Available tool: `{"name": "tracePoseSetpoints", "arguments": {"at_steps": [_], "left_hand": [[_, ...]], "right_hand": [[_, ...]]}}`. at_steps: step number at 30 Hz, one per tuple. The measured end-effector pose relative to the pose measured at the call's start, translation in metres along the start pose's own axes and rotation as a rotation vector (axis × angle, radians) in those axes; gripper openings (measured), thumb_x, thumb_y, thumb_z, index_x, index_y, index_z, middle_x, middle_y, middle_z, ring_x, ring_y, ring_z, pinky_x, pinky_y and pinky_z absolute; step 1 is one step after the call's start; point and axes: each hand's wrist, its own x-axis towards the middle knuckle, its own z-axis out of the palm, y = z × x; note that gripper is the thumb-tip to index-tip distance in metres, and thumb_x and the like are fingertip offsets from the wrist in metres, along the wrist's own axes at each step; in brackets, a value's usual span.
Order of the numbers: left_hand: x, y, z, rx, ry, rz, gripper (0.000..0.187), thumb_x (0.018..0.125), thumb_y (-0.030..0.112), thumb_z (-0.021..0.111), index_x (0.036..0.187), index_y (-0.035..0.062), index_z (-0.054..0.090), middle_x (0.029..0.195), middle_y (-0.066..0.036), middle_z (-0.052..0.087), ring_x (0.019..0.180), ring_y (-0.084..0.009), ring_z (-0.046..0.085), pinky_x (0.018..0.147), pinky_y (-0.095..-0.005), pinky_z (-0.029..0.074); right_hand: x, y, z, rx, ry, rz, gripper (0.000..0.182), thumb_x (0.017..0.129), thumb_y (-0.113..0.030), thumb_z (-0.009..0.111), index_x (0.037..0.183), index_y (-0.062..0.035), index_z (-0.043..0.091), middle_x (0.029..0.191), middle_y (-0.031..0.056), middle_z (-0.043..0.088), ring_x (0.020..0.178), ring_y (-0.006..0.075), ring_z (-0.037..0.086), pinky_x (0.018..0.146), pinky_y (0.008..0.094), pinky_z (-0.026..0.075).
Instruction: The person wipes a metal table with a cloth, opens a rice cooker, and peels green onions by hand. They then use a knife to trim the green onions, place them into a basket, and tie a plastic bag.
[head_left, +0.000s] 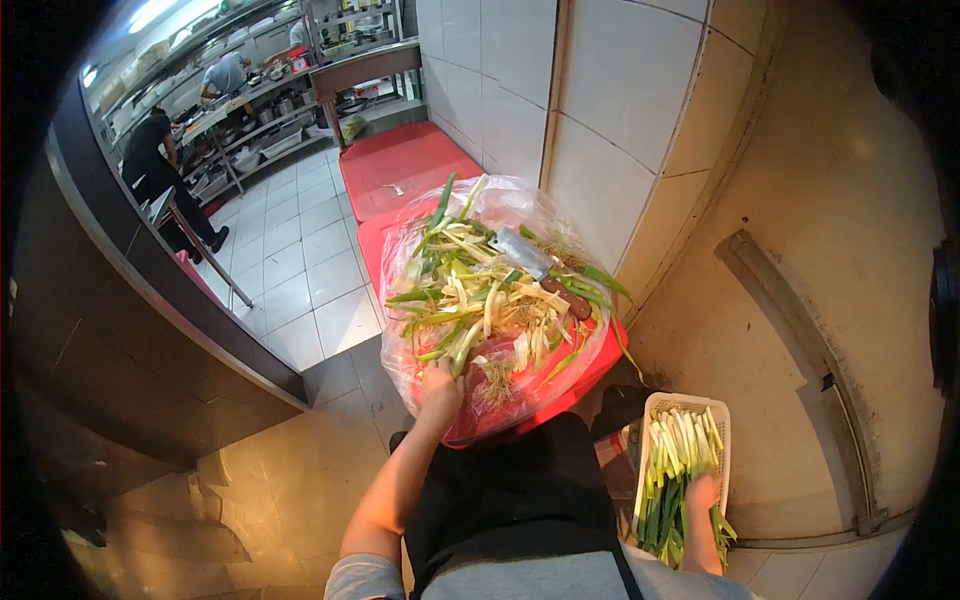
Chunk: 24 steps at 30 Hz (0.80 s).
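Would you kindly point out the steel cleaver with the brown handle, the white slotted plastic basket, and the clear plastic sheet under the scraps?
Steel cleaver with brown handle [522, 252]: head view, flat of blade.
White slotted plastic basket [722, 412]: head view, right rim.
Clear plastic sheet [510, 196]: head view, far edge.

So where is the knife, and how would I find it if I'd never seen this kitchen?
Find the red table against the white tiled wall. On its near end a clear plastic sheet holds a heap of green onion trimmings. The knife lies on top of that heap, toward the wall: a wide grey blade with a dark handle, the only metal thing among the leaves.
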Motion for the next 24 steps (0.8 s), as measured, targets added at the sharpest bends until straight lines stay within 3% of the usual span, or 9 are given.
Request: {"name": "tracePoseSetpoints", "arguments": {"at_steps": [2,5,7,8,11,15,16,20,24], "left_hand": [[0.009,-0.001,-0.001,-0.112,-0.167,-0.145,0.021,0.077,0.015,0.059,0.088,-0.0033,0.060,0.080,-0.021,0.060,0.068,-0.0356,0.057,0.063,-0.0414,0.047],[0.032,0.002,-0.015,-0.570,-0.569,-0.529,0.025,0.081,0.017,0.059,0.094,-0.0038,0.059,0.079,-0.015,0.061,0.062,-0.0252,0.059,0.058,-0.0345,0.049],[0.033,-0.006,-0.011,-1.051,-0.727,-0.706,0.031,0.083,0.021,0.062,0.104,-0.0014,0.057,0.084,-0.008,0.061,0.067,-0.0163,0.060,0.059,-0.0306,0.051],[0.034,0.008,-0.024,-1.088,-0.747,-0.669,0.033,0.085,0.020,0.060,0.106,-0.0043,0.056,0.087,-0.004,0.061,0.068,-0.0123,0.060,0.060,-0.0265,0.051],[0.026,0.033,-0.037,-1.320,-0.689,-0.659,0.034,0.085,0.018,0.060,0.109,-0.0053,0.056,0.086,-0.004,0.061,0.068,-0.0130,0.059,0.061,-0.0259,0.051],[0.014,0.063,-0.042,-1.260,-0.485,-0.632,0.027,0.085,0.018,0.062,0.100,-0.0043,0.061,0.084,-0.005,0.063,0.067,-0.0125,0.060,0.060,-0.0235,0.050],[0.012,0.068,-0.042,-1.263,-0.406,-0.635,0.024,0.083,0.017,0.063,0.094,-0.0041,0.063,0.079,-0.004,0.064,0.066,-0.0117,0.059,0.059,-0.0245,0.049],[0.007,0.061,-0.040,-0.585,-0.152,-0.201,0.020,0.082,0.017,0.064,0.088,-0.0011,0.067,0.073,-0.007,0.064,0.062,-0.0099,0.056,0.056,-0.0255,0.045],[0.002,0.086,-0.061,-0.697,-0.236,-0.091,0.020,0.080,0.015,0.066,0.093,-0.0003,0.066,0.075,-0.006,0.064,0.065,-0.0104,0.057,0.060,-0.0260,0.046]], "right_hand": [[-0.036,-0.031,-0.027,-0.268,0.110,0.019,0.043,0.084,-0.025,0.056,0.123,-0.0065,0.049,0.109,0.0234,0.051,0.094,0.0357,0.053,0.080,0.0455,0.042],[-0.030,-0.103,-0.085,0.109,-0.106,-0.110,0.038,0.083,-0.025,0.056,0.114,-0.0036,0.054,0.116,0.0262,0.047,0.102,0.0409,0.048,0.086,0.0472,0.039],[-0.017,-0.137,-0.032,0.372,0.158,-0.532,0.033,0.082,-0.025,0.057,0.108,-0.0047,0.058,0.101,0.0215,0.056,0.094,0.0364,0.052,0.082,0.0446,0.041],[-0.028,-0.185,-0.079,0.712,-0.058,-0.574,0.028,0.081,-0.023,0.057,0.101,-0.0032,0.061,0.097,0.0186,0.059,0.095,0.0346,0.053,0.083,0.0424,0.042],[-0.073,-0.281,-0.154,0.973,-0.374,-0.867,0.029,0.084,-0.022,0.056,0.104,-0.0019,0.060,0.096,0.0144,0.062,0.091,0.0300,0.058,0.080,0.0372,0.045],[-0.122,-0.362,-0.178,1.678,-1.320,-0.562,0.028,0.090,-0.019,0.050,0.110,0.0000,0.055,0.091,0.0043,0.062,0.086,0.0132,0.060,0.072,0.0276,0.049],[-0.122,-0.369,-0.178,1.660,-1.347,-0.553,0.027,0.090,-0.018,0.051,0.111,-0.0004,0.054,0.091,0.0045,0.062,0.083,0.0128,0.061,0.070,0.0265,0.050],[-0.123,-0.380,-0.173,1.633,-1.354,-0.513,0.026,0.090,-0.017,0.051,0.110,-0.0015,0.054,0.088,0.0051,0.063,0.073,0.0124,0.062,0.062,0.0236,0.052],[-0.112,-0.374,-0.175,1.618,-1.311,-0.434,0.024,0.090,-0.018,0.052,0.108,-0.0024,0.055,0.085,0.0058,0.063,0.072,0.0131,0.062,0.061,0.0250,0.053]]}}
